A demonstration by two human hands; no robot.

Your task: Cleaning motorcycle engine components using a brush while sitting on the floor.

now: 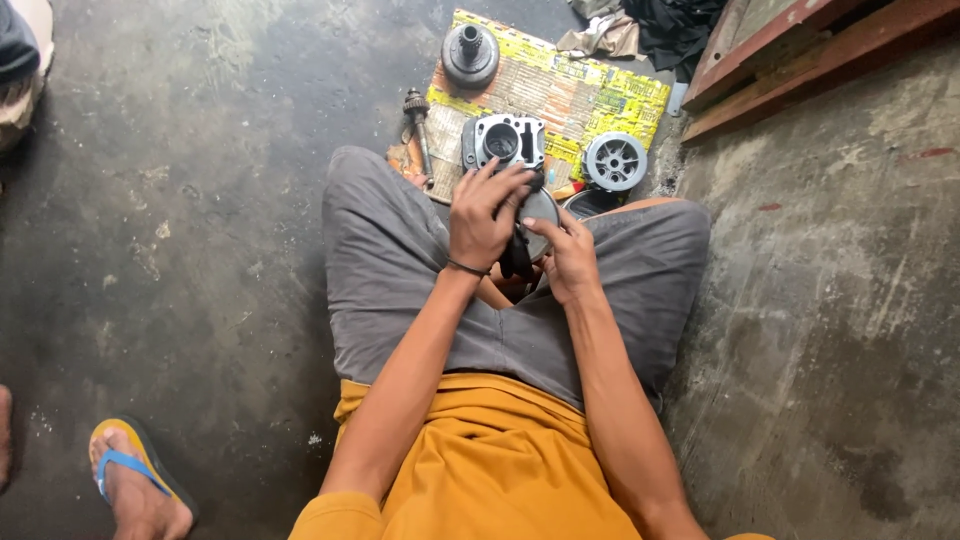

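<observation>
I squat over a dark concrete floor with grey shorts and an orange shirt in view. My left hand (483, 215) grips the top of a round dark metal engine part (540, 208) held between my knees. My right hand (567, 255) holds the same part from the right and below. Most of the part is hidden by my fingers. Just beyond it, a grey metal cylinder block (505, 141) with a round bore lies on a sheet of yellow printed cardboard (590, 95).
On the cardboard lie a round dark hub (470, 53) and a silver spoked disc (615, 160); a geared shaft (417, 115) lies at its left edge. Rags (640, 30) and a red metal frame (800, 50) sit at the top right. Another person's sandalled foot (135, 480) is at the bottom left.
</observation>
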